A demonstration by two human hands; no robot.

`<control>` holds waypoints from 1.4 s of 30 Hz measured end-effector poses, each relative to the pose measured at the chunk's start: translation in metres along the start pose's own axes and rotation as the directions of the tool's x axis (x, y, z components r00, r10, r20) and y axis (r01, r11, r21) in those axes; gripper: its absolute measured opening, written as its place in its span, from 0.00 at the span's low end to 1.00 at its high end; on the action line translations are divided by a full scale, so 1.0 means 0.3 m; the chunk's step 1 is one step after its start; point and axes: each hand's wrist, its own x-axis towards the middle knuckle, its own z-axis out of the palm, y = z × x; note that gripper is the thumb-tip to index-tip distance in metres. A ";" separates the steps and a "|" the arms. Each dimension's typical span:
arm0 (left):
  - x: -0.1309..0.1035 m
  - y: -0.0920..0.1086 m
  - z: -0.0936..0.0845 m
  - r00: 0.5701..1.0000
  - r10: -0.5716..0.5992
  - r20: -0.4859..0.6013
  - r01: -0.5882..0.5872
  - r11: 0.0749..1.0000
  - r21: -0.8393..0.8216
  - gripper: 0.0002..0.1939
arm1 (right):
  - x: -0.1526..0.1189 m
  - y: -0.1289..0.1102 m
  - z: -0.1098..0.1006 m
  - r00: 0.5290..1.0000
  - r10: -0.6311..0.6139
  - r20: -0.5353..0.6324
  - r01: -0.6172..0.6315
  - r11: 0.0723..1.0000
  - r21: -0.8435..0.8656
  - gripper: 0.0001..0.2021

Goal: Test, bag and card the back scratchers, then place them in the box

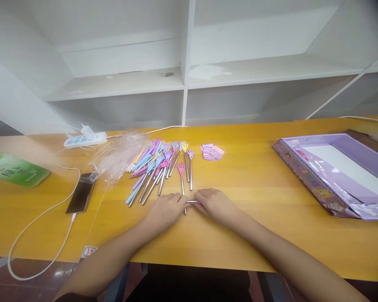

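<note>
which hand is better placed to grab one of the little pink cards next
Right hand, probably: the pink cards lie almost straight beyond it, while the left hand is farther off. Both hold a metal rod.

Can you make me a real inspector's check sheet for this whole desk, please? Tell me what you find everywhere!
Surface: yellow wooden tabletop, with a number label near its front edge.
Things: colourful hand-shaped scratchers in a pile; one pink scratcher points down between the hands; small pink and purple cards lie nearby.
Clutter: clear plastic wrap, phone and green container at left; open purple box at right.
Hands: left hand and right hand hold a metal rod between them.
Cables: white cable loops from the phone past the table edge; power strip at the back.
Surroundings: white shelves behind.
Spills: nothing seen.
</note>
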 end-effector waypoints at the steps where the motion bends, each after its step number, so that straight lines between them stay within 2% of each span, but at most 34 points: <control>1: 0.002 0.002 0.004 1.000 0.010 -0.010 -0.010 1.000 0.003 0.14 | 0.004 -0.011 -0.001 0.998 0.032 0.050 -0.032 0.999 0.006 0.13; 3: 0.009 0.005 0.002 0.998 0.041 -0.040 -0.040 0.999 0.025 0.14 | 0.019 -0.035 -0.012 0.988 0.086 0.126 -0.086 0.996 -0.002 0.12; 5: 0.017 -0.008 -0.019 0.993 0.077 -0.087 -0.070 0.994 0.082 0.12 | 0.036 -0.047 -0.039 0.982 0.127 0.143 -0.123 0.992 -0.033 0.13; 7: 0.010 -0.057 -0.069 0.986 0.100 -0.132 -0.076 0.982 0.171 0.09 | 0.033 -0.023 -0.088 0.985 0.147 0.092 -0.140 0.987 -0.075 0.14; 9: -0.028 -0.149 -0.146 0.981 0.108 -0.160 -0.063 0.963 0.262 0.09 | -0.014 0.058 -0.160 0.990 0.138 -0.010 -0.138 0.984 -0.114 0.16; 12: -0.150 -0.336 -0.273 0.977 0.103 -0.188 -0.043 0.954 0.295 0.10 | -0.190 0.267 -0.282 0.980 0.089 -0.180 -0.120 0.979 -0.167 0.20; 14: -0.249 -0.444 -0.328 0.972 0.076 -0.222 -0.022 0.971 0.238 0.10 | -0.346 0.409 -0.339 0.947 0.090 -0.308 -0.164 0.961 -0.222 0.24; 15: -0.294 -0.481 -0.339 0.971 0.067 -0.228 -0.018 0.977 0.212 0.10 | -0.422 0.464 -0.352 0.938 0.081 -0.338 -0.166 0.959 -0.231 0.26; 16: -0.331 -0.504 -0.341 0.972 0.060 -0.228 -0.014 0.980 0.196 0.09 | -0.490 0.503 -0.355 0.933 0.095 -0.347 -0.182 0.957 -0.225 0.27; 18: -0.380 -0.515 -0.321 0.972 0.086 -0.217 -0.043 0.979 0.198 0.08 | -0.594 0.531 -0.334 0.928 0.150 -0.341 -0.223 0.957 -0.186 0.28; 21: -0.398 -0.481 -0.277 0.958 0.183 -0.219 -0.129 0.962 0.240 0.07 | -0.671 0.493 -0.279 0.909 0.290 -0.297 -0.345 0.926 -0.151 0.31; 24: -0.391 -0.448 -0.255 0.936 0.240 -0.258 -0.171 0.950 0.262 0.07 | -0.698 0.453 -0.252 0.839 0.434 -0.329 -0.494 0.861 -0.125 0.31; 29: -0.374 -0.424 -0.246 0.915 0.298 -0.270 -0.215 0.930 0.299 0.10 | -0.665 0.465 -0.269 0.754 0.577 -0.314 -0.612 0.791 -0.014 0.22; 31: -0.349 -0.418 -0.238 0.910 0.295 -0.292 -0.203 0.929 0.308 0.14 | -0.620 0.470 -0.282 0.668 0.625 -0.404 -0.683 0.731 0.002 0.22; 33: -0.314 -0.420 -0.238 0.901 0.272 -0.337 -0.165 0.935 0.313 0.15 | -0.571 0.471 -0.305 0.538 0.653 -0.533 -0.765 0.644 0.018 0.23; 35: -0.279 -0.437 -0.256 0.883 0.253 -0.395 -0.123 0.937 0.326 0.14 | -0.533 0.474 -0.343 0.427 0.647 -0.632 -0.820 0.571 0.030 0.23; 37: -0.252 -0.461 -0.291 0.868 0.233 -0.438 -0.090 0.942 0.324 0.13 | -0.506 0.477 -0.388 0.387 0.608 -0.693 -0.838 0.546 0.011 0.22; 38: -0.242 -0.469 -0.310 0.865 0.224 -0.448 -0.081 0.945 0.316 0.13 | -0.492 0.473 -0.406 0.394 0.574 -0.718 -0.831 0.556 -0.011 0.21; 39: -0.232 -0.469 -0.326 0.864 0.223 -0.451 -0.084 0.948 0.307 0.13 | -0.475 0.462 -0.417 0.421 0.533 -0.734 -0.808 0.588 -0.036 0.21; 40: -0.220 -0.456 -0.336 0.867 0.223 -0.446 -0.093 0.951 0.295 0.13 | -0.450 0.438 -0.417 0.484 0.494 -0.722 -0.757 0.651 -0.062 0.20; 42: -0.187 -0.383 -0.325 0.876 0.241 -0.418 -0.137 0.955 0.262 0.12 | -0.372 0.346 -0.384 0.657 0.412 -0.631 -0.576 0.815 -0.068 0.19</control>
